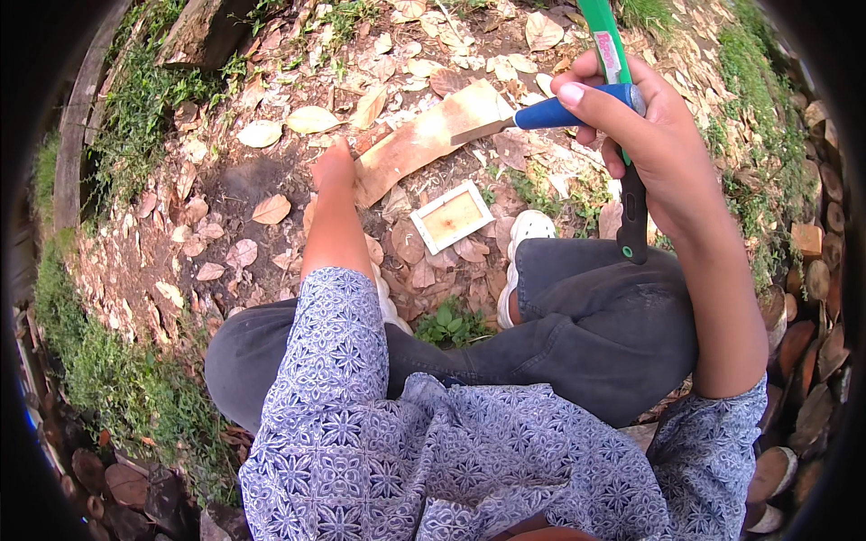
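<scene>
My right hand (645, 126) is raised at the upper right, closed around two tools. One is a chisel (550, 112) with a blue handle, its flat blade pointing left over the board's right end. The other is a green tool with a black grip (633, 212), perhaps a hammer; its head lies beyond the top edge. A long light-brown wooden board (424, 140) lies slanted on the ground. Beside the board's left end, my left hand (335, 166) is lowered with its fingers curled; what they hold, if anything, is hidden.
A small pale-framed wooden rectangle (451, 217) lies between the board and my white shoes (532, 230). Dry leaves (271, 209) cover the soil. Stacked cut logs (798, 361) line the right side, and a thick timber (203, 36) lies at the upper left.
</scene>
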`<control>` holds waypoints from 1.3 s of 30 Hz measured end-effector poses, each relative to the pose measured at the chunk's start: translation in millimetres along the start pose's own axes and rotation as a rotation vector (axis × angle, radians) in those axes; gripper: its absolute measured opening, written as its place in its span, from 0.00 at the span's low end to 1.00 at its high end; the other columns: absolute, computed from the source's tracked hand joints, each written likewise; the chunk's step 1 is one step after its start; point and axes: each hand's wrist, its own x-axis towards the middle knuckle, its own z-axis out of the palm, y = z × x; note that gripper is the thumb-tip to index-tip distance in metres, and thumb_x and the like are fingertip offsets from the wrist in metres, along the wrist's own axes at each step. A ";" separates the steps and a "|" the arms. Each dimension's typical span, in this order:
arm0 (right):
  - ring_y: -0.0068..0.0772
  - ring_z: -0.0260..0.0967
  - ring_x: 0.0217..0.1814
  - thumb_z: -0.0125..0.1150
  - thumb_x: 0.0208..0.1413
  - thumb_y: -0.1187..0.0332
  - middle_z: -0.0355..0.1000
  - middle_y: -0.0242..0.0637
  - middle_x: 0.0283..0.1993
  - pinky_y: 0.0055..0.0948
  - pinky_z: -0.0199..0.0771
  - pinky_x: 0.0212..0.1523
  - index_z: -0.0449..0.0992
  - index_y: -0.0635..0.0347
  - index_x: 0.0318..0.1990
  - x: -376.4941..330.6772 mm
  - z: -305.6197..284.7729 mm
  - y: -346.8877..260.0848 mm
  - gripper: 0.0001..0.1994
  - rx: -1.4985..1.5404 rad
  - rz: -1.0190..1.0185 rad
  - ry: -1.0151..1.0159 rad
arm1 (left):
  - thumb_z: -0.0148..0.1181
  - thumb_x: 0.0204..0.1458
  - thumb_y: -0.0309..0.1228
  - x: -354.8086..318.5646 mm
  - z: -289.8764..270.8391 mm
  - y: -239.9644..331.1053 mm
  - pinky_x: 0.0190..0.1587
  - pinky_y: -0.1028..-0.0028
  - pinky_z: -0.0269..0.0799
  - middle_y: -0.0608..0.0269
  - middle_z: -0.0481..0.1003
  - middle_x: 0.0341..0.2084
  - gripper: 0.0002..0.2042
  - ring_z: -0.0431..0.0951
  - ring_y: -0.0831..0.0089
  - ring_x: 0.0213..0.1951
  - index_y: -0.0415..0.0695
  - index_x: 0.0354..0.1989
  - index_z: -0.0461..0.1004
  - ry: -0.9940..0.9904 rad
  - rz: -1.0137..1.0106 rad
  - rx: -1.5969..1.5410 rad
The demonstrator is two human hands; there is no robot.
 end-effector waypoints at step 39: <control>0.12 0.68 0.33 0.68 0.59 0.55 0.73 0.28 0.39 0.13 0.62 0.23 0.73 0.61 0.52 -13.7 0.9 -6.8 0.22 -0.022 -0.047 0.006 | 0.82 0.28 0.54 -62.0 -16.2 61.6 0.65 0.55 0.64 0.49 0.63 0.60 0.56 0.63 0.53 0.66 0.44 0.65 0.56 -0.153 0.259 -0.044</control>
